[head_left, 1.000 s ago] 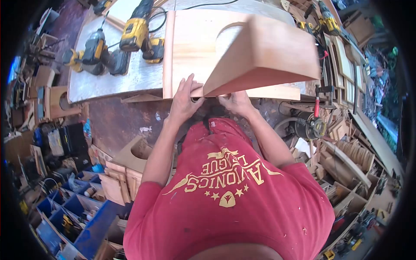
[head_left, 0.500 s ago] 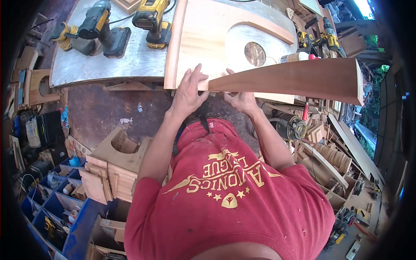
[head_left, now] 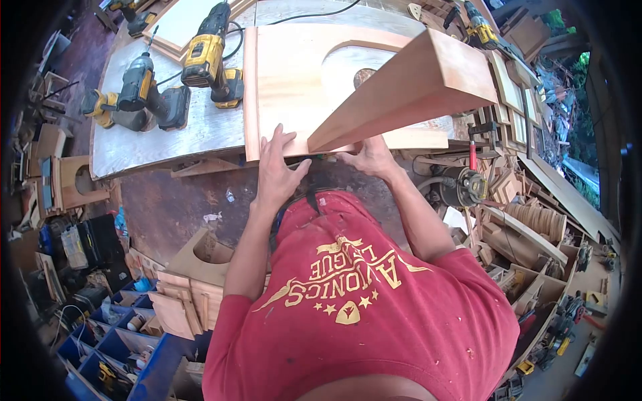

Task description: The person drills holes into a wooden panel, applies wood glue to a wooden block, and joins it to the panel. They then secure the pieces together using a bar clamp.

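Note:
A light wooden panel (head_left: 287, 87) with a large curved opening lies on the metal-topped bench (head_left: 221, 123). My left hand (head_left: 275, 167) touches its near edge, fingers spread and thumb apart. A long tapered board (head_left: 408, 93) stands on edge over the panel, its narrow end at the near edge between my hands and its wide end raised at the right. My right hand (head_left: 376, 159) is at the near edge, right beside and under that board. The thumb points left, and its fingers are mostly hidden behind the wood.
Yellow and black cordless drills (head_left: 204, 60) stand at the back left of the bench. A red-handled clamp (head_left: 473, 155) hangs at its right end. Below are a blue divided bin (head_left: 120, 354), a stack of wooden pieces (head_left: 177, 311) and wood offcuts (head_left: 528, 234).
The tapered board has swung from lying across to the right to pointing away and upward. The view has shifted, and my right fingertips are now hidden behind the wood.

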A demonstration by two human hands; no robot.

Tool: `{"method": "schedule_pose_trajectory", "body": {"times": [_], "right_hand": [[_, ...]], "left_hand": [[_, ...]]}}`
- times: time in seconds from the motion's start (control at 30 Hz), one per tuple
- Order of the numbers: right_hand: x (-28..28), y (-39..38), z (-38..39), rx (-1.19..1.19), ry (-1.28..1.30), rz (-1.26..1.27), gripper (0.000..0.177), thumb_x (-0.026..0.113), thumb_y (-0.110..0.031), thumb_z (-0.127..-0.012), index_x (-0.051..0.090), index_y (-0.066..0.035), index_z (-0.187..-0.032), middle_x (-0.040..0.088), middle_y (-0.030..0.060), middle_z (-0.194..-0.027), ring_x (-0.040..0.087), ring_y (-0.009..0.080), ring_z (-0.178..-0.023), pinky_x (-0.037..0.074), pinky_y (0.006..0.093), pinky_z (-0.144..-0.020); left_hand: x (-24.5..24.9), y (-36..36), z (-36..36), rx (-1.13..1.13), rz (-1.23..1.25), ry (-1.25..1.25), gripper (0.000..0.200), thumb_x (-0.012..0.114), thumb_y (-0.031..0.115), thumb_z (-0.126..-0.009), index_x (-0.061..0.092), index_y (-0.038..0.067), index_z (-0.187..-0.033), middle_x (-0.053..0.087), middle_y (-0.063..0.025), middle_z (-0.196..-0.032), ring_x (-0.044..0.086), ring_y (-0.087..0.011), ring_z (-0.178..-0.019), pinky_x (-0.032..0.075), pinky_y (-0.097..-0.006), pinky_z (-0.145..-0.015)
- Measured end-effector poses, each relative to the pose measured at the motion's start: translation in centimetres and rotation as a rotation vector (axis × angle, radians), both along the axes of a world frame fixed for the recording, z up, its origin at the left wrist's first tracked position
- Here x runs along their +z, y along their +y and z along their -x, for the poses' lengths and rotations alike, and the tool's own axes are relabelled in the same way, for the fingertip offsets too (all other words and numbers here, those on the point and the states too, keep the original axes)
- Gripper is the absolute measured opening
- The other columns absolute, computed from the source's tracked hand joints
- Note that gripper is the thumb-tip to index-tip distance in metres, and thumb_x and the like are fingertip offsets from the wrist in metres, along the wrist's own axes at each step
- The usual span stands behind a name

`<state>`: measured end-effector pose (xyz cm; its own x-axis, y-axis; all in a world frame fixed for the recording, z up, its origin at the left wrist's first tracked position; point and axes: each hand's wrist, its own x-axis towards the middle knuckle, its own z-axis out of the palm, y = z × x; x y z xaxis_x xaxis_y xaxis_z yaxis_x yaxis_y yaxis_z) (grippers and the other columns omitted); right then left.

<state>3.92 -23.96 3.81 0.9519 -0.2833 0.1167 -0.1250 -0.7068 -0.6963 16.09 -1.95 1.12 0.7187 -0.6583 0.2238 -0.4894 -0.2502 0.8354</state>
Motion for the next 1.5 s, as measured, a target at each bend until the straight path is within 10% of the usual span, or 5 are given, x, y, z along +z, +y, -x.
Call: {"method": "schedule_pose_trajectory", "body": {"times": [0.33,0.77,1.0,1.17,1.5], "right_hand": [[1.7,-1.6,6.9,-0.264,0.021,-0.058,0.094,0.087,-0.023,-0.071,0.040,-0.005,-0.151,0.060,0.0167,-0.129,0.059,0.0308,-0.109,0.049,0.0414,-0.099],[12.7,-14.9,17.7,-0.926,-0.682,0.049,0.028,0.069,-0.011,-0.091,0.070,0.000,-0.117,0.074,0.0090,-0.090,0.069,0.0133,-0.081,0.055,0.0291,-0.075],[10.8,-34.5,18.1,-0.840,-0.006,0.360,0.058,0.071,-0.028,-0.081,0.059,0.002,-0.130,0.069,0.0288,-0.108,0.067,0.0428,-0.103,0.053,0.0459,-0.092],[4.8,-43.9,16.5,-0.613,0.267,0.326,0.054,0.066,-0.021,-0.081,0.058,0.009,-0.124,0.069,0.0316,-0.105,0.070,0.0396,-0.099,0.055,0.0450,-0.089],[0.2,-46.4,16.0,-0.540,-0.062,-0.785,0.009,0.062,-0.009,-0.088,0.062,-0.001,-0.087,0.051,0.0013,-0.062,0.047,0.0109,-0.046,0.036,0.0303,-0.040]], "left_hand": [[2.4,3.1,3.8,0.208,0.110,0.133,0.089,0.083,0.009,-0.075,0.033,-0.007,-0.148,0.063,-0.0182,-0.131,0.057,-0.0367,-0.123,0.039,-0.0462,-0.110],[2.6,2.9,8.5,0.444,0.049,0.170,0.081,0.074,0.007,-0.083,0.031,-0.006,-0.151,0.058,-0.0158,-0.140,0.051,-0.0288,-0.130,0.036,-0.0416,-0.113],[-2.0,0.1,14.5,0.738,0.124,0.191,0.072,0.070,0.009,-0.091,0.032,-0.006,-0.150,0.057,-0.0197,-0.140,0.058,-0.0307,-0.124,0.041,-0.0408,-0.109],[-4.8,-4.0,19.6,1.002,0.142,0.204,0.071,0.069,0.009,-0.094,0.030,-0.008,-0.151,0.052,-0.0231,-0.142,0.056,-0.0295,-0.124,0.044,-0.0399,-0.106],[-5.0,-8.6,31.1,1.221,0.160,0.284,0.071,0.067,0.014,-0.094,0.031,-0.007,-0.151,0.052,-0.0240,-0.142,0.058,-0.0295,-0.119,0.054,-0.0373,-0.091]]}}
